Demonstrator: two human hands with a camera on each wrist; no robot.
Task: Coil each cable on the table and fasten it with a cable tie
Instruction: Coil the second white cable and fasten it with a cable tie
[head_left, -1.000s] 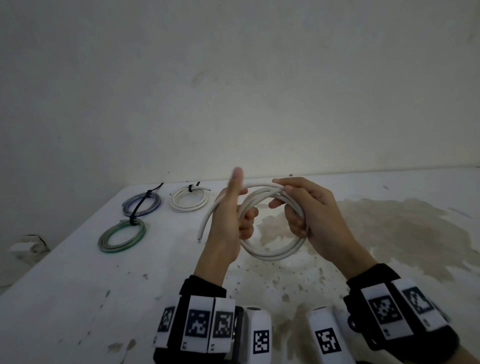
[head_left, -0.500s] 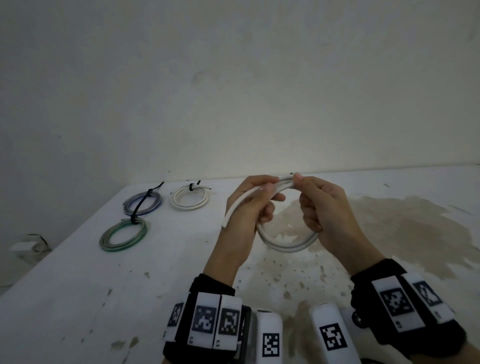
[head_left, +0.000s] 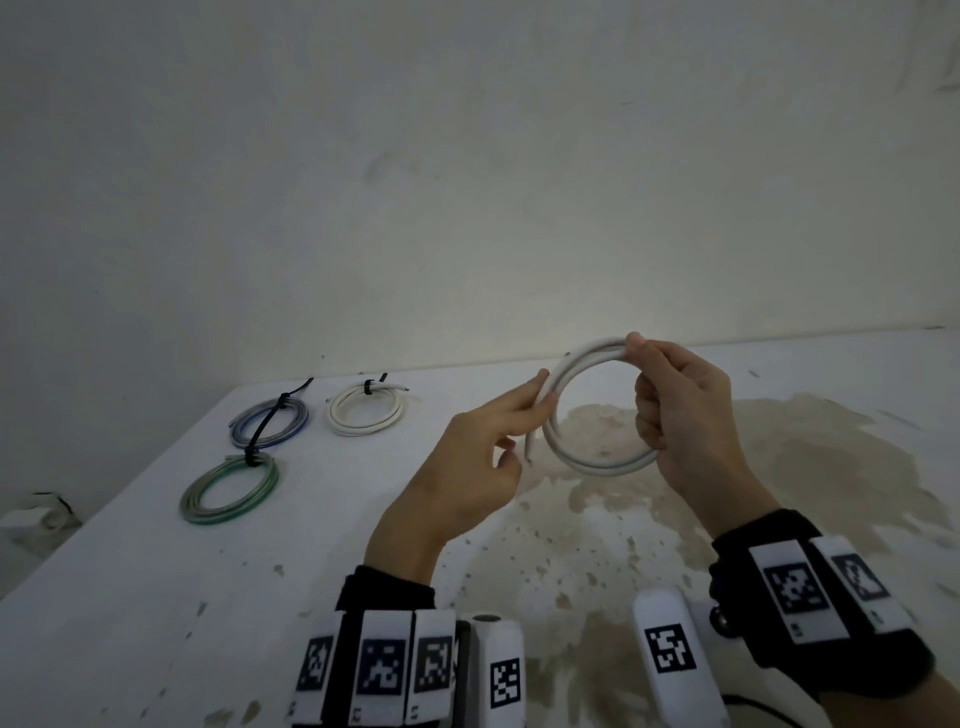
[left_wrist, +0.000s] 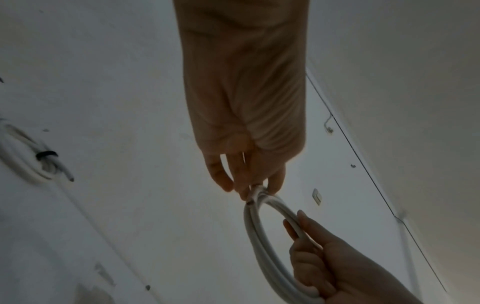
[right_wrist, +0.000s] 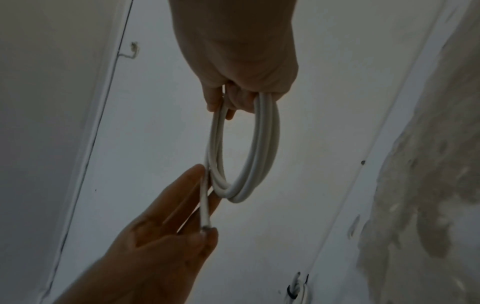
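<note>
Right grip (head_left: 685, 415) curls round white cable coil (head_left: 587, 457), held above surface (head_left: 156, 597); left grip (head_left: 483, 452) pinches loose end. Tuck end flush w/ loops, keep coil tight before tying.

Head above; wrists close, facing inward.

Right hand (right_wrist: 241, 67) gripping white cable coil (right_wrist: 262, 148), left hand (right_wrist: 166, 242) pinching its loose end (table behind)
</note>
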